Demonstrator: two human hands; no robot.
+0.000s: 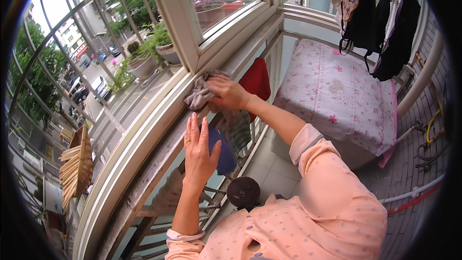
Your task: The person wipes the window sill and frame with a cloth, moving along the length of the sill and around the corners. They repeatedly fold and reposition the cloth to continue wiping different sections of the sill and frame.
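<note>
My right hand (229,91) presses a crumpled grey-brown cloth (199,94) against the window sill (166,139), close to the foot of the white window frame (190,50). Its fingers are bent over the cloth, and part of the cloth is covered by them. Nearer to me, my left hand (198,156) is held up by the sill's inner edge with its fingers stretched out. It holds nothing, and a ring shows on one finger. Whether its fingertips touch the sill I cannot tell.
Below the sill hang a red cloth (257,83) and a blue cloth (220,149). A flowered cover (320,91) lies over a large box-shaped thing at the right, beneath hanging dark clothes (397,33). Potted plants (142,65) and a basket of sticks (79,166) are outside the window.
</note>
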